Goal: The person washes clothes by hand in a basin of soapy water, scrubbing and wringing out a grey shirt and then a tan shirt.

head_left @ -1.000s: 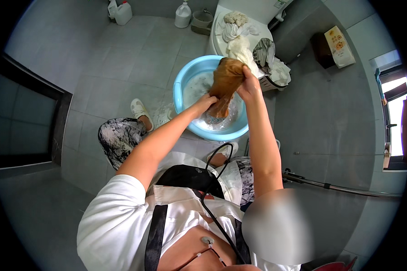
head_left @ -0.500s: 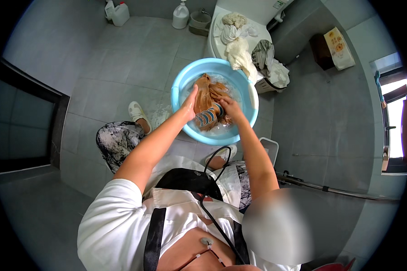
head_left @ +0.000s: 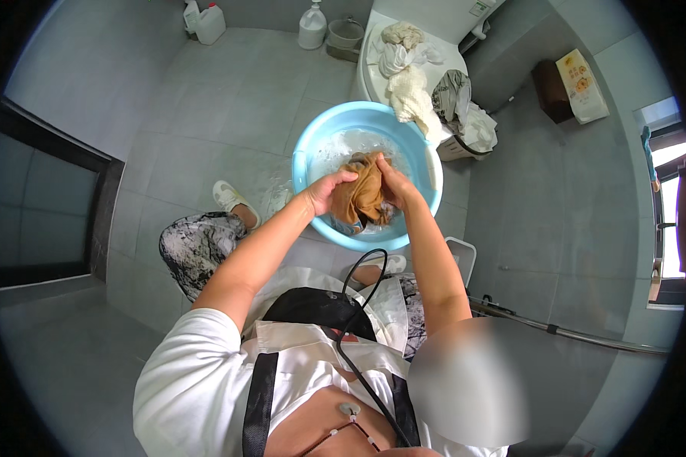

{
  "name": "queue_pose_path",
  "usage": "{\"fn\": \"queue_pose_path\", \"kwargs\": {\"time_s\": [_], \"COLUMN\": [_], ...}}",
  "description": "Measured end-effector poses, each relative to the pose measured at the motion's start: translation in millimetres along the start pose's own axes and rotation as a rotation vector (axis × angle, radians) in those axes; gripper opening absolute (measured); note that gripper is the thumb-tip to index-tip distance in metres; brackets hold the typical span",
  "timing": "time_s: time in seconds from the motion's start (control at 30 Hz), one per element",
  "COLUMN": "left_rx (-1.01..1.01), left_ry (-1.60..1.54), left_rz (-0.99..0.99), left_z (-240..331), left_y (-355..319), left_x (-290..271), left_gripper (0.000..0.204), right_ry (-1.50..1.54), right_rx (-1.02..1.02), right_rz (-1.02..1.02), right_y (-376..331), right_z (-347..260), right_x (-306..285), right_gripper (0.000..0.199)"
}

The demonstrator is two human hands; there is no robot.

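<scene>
Between my two hands is a wet, brown garment (head_left: 363, 190), bunched up inside a light blue basin (head_left: 306, 156) of sudsy water. My left hand (head_left: 328, 192) grips the cloth at its left side, thumb lying over the top. On the opposite side my right hand (head_left: 393, 184) has hold of it, fingers partly hidden behind the folds. A bit of blue and white pattern shows at the garment's lower left edge. Most of the garment's underside is out of sight.
Cream and white clothes (head_left: 408, 87) lie on the toilet lid (head_left: 375, 76), one hanging to the basin's rim. Beside it stands a laundry basket (head_left: 459, 148) with clothes. A pump bottle (head_left: 312, 27), a small grey bucket (head_left: 346, 35) and a white jug (head_left: 210, 24) stand at the far wall.
The garment has been gathered into a bunch, and its striped blue part is now mostly folded under. My left hand has moved lower, while my right hand has turned upward along the cloth.
</scene>
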State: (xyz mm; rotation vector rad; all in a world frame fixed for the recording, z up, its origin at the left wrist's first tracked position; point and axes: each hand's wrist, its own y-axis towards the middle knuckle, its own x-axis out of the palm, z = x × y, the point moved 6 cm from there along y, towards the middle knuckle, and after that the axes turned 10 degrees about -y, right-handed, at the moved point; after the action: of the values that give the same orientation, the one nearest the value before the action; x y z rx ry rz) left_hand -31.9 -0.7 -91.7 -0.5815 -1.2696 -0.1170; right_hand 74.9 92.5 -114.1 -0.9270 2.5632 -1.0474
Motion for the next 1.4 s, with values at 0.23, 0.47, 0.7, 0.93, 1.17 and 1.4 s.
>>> {"fn": "queue_pose_path", "kwargs": {"time_s": [0.23,0.47,0.7,0.93,1.17,1.4], "left_rx": [-0.119,-0.11,0.037,0.177,0.006,-0.184], "left_ry": [0.058,-0.016,0.362,1.756,2.201,2.152], "left_rz": [-0.113,-0.368,0.177,0.324,0.433,0.3], "left_z": [-15,-33,-42,-30,-25,-24], "left_y": [-8,-13,13,19,36,50], "left_x": [21,57,8,8,-4,-33], "left_gripper": [0.047,0.045,0.036,0.04,0.032,0.021], "right_ry": [0.34,0.333,0.151,-1.093,-1.59,-1.789], "right_rx": [-0.255,-0.541,-0.45,-0.194,-0.012,0.127], "right_rz": [-0.084,-0.113,-0.002,0.401,0.513,-0.045], "right_y": [-36,-78,-61,-17,11,55], "right_z": [-71,-121,-85,-24,5,59], "right_x": [28,17,-16,-49,-2,-16], "right_gripper": [0.046,0.055,0.062,0.1,0.083,0.036]}}
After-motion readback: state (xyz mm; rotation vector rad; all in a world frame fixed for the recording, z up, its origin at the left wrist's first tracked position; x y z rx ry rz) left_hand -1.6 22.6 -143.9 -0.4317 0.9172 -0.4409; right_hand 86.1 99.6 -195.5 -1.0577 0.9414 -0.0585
